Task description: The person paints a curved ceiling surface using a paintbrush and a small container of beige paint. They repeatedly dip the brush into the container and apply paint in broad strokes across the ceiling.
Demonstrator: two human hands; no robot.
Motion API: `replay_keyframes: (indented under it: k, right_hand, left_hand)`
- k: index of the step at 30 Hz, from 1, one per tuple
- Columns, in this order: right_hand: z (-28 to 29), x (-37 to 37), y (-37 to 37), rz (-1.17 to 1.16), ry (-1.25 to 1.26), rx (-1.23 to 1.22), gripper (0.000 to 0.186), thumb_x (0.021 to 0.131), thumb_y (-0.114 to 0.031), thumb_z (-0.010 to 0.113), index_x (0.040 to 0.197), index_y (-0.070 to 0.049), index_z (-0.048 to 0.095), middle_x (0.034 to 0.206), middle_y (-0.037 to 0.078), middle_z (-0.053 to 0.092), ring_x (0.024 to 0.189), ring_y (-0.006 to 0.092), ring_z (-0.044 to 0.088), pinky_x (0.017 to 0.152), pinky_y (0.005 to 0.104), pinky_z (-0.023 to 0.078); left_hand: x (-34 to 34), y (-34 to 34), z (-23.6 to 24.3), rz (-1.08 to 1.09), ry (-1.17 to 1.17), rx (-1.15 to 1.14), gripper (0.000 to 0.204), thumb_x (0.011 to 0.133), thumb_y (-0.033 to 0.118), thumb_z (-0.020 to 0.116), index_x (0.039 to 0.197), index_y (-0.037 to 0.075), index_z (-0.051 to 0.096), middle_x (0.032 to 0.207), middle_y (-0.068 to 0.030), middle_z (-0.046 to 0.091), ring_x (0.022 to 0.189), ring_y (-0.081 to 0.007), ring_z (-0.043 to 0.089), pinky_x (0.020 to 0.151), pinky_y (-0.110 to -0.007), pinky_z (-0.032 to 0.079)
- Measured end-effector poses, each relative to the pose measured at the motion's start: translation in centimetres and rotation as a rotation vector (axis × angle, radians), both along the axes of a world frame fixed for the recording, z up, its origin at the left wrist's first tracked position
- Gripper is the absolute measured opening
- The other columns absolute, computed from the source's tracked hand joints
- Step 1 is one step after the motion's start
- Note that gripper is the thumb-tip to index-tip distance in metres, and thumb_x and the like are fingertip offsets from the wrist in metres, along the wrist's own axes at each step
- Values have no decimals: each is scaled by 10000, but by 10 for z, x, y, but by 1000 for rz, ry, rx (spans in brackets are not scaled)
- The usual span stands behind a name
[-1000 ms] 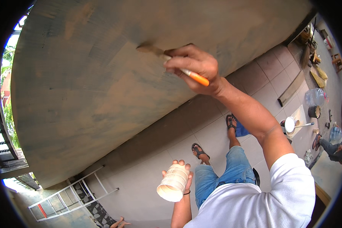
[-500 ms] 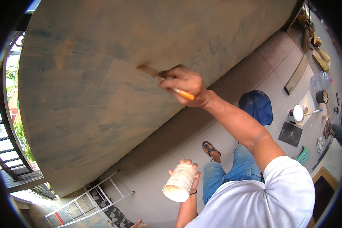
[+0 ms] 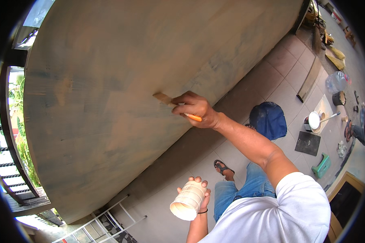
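My right hand (image 3: 198, 109) grips a paintbrush (image 3: 193, 117) with an orange handle. Its flat, brown-stained bristles touch the wall (image 3: 89, 109), whose surface shows patchy brown paint over grey-blue streaks. Lower down, my left hand (image 3: 206, 197) holds a ribbed cream-coloured cup (image 3: 189, 197) by its side, fingers wrapped around it. The cup is tilted with its mouth facing down and left in the picture; its contents cannot be made out.
A metal ladder (image 3: 99, 227) lies at lower left. On the tiled floor to the right are a dark blue cloth-covered object (image 3: 267, 120), a white-lidded paint can (image 3: 313, 120), a black square board (image 3: 307, 143), a green stool (image 3: 321, 165) and a wooden plank (image 3: 309, 81).
The brush and my right hand have moved down along the wall. My view has shifted slightly, and my left hand still holds the cup.
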State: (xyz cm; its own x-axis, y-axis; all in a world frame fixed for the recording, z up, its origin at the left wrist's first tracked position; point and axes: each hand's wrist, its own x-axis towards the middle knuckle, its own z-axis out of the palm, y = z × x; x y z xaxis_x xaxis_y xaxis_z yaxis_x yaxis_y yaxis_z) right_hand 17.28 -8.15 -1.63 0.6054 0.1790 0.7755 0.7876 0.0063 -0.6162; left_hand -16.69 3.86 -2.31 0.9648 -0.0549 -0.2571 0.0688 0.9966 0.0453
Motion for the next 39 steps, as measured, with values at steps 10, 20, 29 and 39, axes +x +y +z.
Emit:
replay_keyframes:
  k: [10, 20, 29, 39]
  right_hand:
    - [56, 152, -222, -544, 154, 374, 145, 906, -7, 819, 1048, 8, 793, 1115, 73, 794, 883, 153, 777, 798, 295, 665]
    - [73, 76, -87, -547, -112, 125, 218, 824, 104, 798, 962, -64, 779, 1058, 111, 794, 1044, 273, 751, 871, 346, 609]
    - [82, 143, -206, -184, 320, 525, 157, 961, -48, 783, 1110, -13, 815, 1086, 93, 810, 894, 180, 787, 821, 276, 663]
    - [79, 130, -122, -797, -90, 305, 177, 844, 30, 807, 974, -87, 785, 1116, 108, 781, 962, 274, 736, 797, 359, 600]
  left_hand:
    - [4, -8, 11, 9, 3, -58, 621, 1046, 575, 626, 1436, 93, 582, 1364, -139, 597, 1245, -371, 576, 887, -527, 611]
    - [22, -10, 23, -72, -13, -38, 625, 1041, 585, 636, 1430, 98, 587, 1363, -136, 598, 1244, -366, 579, 883, -519, 614]
    - [24, -12, 35, -104, -4, 14, 611, 1047, 582, 625, 1416, 96, 588, 1355, -130, 607, 1228, -359, 591, 865, -507, 620]
    - [24, -15, 36, -127, 37, -69, 637, 1023, 578, 665, 1423, 88, 585, 1345, -156, 591, 1229, -384, 566, 875, -527, 612]
